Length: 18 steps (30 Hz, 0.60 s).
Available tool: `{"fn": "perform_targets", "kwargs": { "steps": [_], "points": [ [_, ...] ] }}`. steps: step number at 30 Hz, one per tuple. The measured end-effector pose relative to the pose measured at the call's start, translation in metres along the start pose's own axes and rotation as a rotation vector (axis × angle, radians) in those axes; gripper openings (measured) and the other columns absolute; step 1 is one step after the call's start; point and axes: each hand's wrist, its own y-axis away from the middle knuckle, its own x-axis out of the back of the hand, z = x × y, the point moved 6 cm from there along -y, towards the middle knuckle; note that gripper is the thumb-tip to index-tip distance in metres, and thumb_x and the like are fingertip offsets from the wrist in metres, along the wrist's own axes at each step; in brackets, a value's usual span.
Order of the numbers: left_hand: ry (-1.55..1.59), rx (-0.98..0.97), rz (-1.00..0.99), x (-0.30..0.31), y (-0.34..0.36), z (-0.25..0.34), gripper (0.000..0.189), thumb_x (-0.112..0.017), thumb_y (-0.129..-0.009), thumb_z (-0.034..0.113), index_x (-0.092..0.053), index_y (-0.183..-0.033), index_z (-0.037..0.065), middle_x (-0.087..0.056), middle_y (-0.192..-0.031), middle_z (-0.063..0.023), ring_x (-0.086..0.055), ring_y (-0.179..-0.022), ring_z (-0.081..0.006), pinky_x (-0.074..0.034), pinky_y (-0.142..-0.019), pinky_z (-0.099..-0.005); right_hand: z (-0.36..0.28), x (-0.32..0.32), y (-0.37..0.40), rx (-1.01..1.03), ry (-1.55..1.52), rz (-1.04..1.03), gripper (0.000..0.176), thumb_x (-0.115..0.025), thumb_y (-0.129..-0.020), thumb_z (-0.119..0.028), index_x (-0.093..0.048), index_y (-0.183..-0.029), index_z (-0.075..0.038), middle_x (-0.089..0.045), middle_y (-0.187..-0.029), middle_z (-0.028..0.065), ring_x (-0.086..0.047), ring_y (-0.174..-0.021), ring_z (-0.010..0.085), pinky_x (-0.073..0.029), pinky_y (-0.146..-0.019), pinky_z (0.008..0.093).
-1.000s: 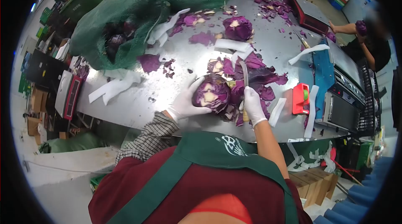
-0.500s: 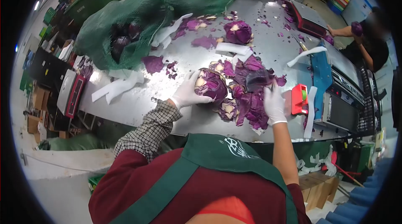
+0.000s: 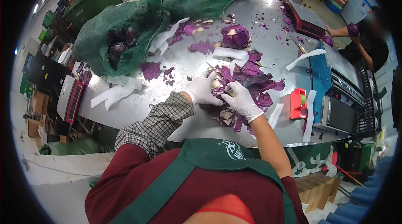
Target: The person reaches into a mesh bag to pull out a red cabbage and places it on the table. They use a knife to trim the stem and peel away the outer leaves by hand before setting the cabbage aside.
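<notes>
My gloved left hand (image 3: pixel 202 90) is closed round the left side of a red cabbage (image 3: pixel 217 83), whose pale cut end faces up. My gloved right hand (image 3: pixel 243 103) has its fingers curled against the right side of the same cabbage; whether they pinch a leaf there is hidden. Loose purple leaves (image 3: pixel 264 82) lie in a pile just beyond my right hand. Another trimmed cabbage end (image 3: pixel 226 118) shows below my hands, near the table edge. Farther back sits a whole red cabbage (image 3: pixel 235 37).
Green mesh sacks (image 3: pixel 125 27) of cabbages cover the back left of the metal table (image 3: pixel 167 102). On the right are a red tape dispenser (image 3: pixel 298 104), white foam strips (image 3: pixel 305 59) and a blue-sided machine (image 3: pixel 324 77). A red scale (image 3: pixel 75 100) stands left. Co-workers are across and at right.
My right hand has left the leaf pile and come left to the cabbage. My left hand has shifted slightly right with the cabbage. The co-worker's hands across the table have moved left.
</notes>
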Motion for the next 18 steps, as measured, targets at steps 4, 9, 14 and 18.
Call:
{"fn": "perform_targets", "kwargs": {
  "steps": [4,9,14,18],
  "points": [
    [-0.054,0.029,-0.053,0.005,-0.006,0.006,0.120,-0.071,-0.053,0.066,-0.029,-0.144,-0.001,-0.046,-0.129,-0.0258,-0.059,-0.106,-0.0372,-0.048,-0.093,-0.0369,0.001,0.005,-0.001,0.070,-0.013,0.002,0.024,-0.067,-0.079,-0.020,-0.057,-0.088,-0.001,-0.056,-0.085,0.0165,-0.059,-0.078,0.0359,-0.048,-0.072,0.0412],
    [0.156,0.114,-0.102,0.008,-0.002,-0.013,0.118,-0.074,-0.054,0.065,-0.031,-0.141,-0.001,-0.041,-0.133,-0.0309,-0.055,-0.113,-0.0405,-0.045,-0.097,-0.0395,0.035,0.004,0.028,-0.120,-0.050,0.336,0.015,-0.059,-0.082,-0.014,-0.056,-0.090,-0.002,-0.061,-0.086,0.0211,-0.062,-0.079,0.0380,-0.050,-0.070,0.0423],
    [0.302,-0.043,0.090,0.002,0.017,-0.028,0.125,-0.080,-0.057,0.054,-0.015,-0.142,-0.009,-0.041,-0.132,-0.0321,-0.049,-0.119,-0.0420,-0.040,-0.102,-0.0404,0.121,0.011,0.073,-0.448,-0.256,0.405,0.034,-0.061,-0.088,-0.026,-0.057,-0.107,0.002,-0.064,-0.097,0.0180,-0.062,-0.090,0.0372,-0.050,-0.080,0.0396],
    [0.079,-0.196,0.149,-0.009,0.022,0.013,0.119,-0.077,-0.058,0.056,-0.023,-0.140,-0.011,-0.034,-0.140,-0.0312,-0.041,-0.126,-0.0420,-0.038,-0.104,-0.0418,0.031,0.025,0.051,-0.174,0.030,0.291,0.042,-0.053,-0.095,-0.029,-0.052,-0.124,0.002,-0.058,-0.115,0.0225,-0.058,-0.105,0.0373,-0.046,-0.089,0.0405]
  ]
}}
